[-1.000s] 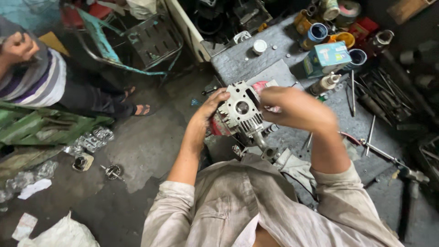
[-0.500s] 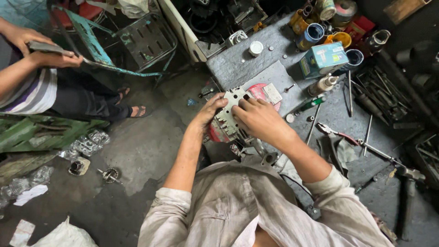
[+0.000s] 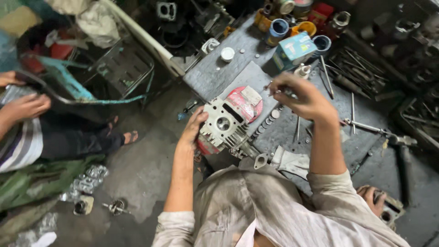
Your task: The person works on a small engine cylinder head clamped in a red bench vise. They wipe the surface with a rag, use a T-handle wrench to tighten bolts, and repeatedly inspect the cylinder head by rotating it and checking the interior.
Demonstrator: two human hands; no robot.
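A cluttered, grimy workshop, seen from above: a grey, scuffed metal worktop (image 3: 215, 77) stands over a stained concrete floor (image 3: 137, 178). At the near edge of the worktop sits a cast aluminium cylinder head (image 3: 224, 124), squarish, finned along its sides, with a round bore in the middle; it partly covers a flat red disc (image 3: 249, 106) with a pale paper label. The left hand (image 3: 194, 128) rests against the head's left side, fingers curled loosely on the fins. The right hand (image 3: 299, 96) is raised just beyond the head, its grip pinched on a small metal part too tiny to identify. A row of small round metal pieces (image 3: 267, 121) lies beside the head. Farther back stand a teal cardboard box (image 3: 292, 49), blue and orange cups (image 3: 279, 28) and long steel rods (image 3: 327, 75). At the left edge, another person's hands (image 3: 25, 107) hold a flat object.
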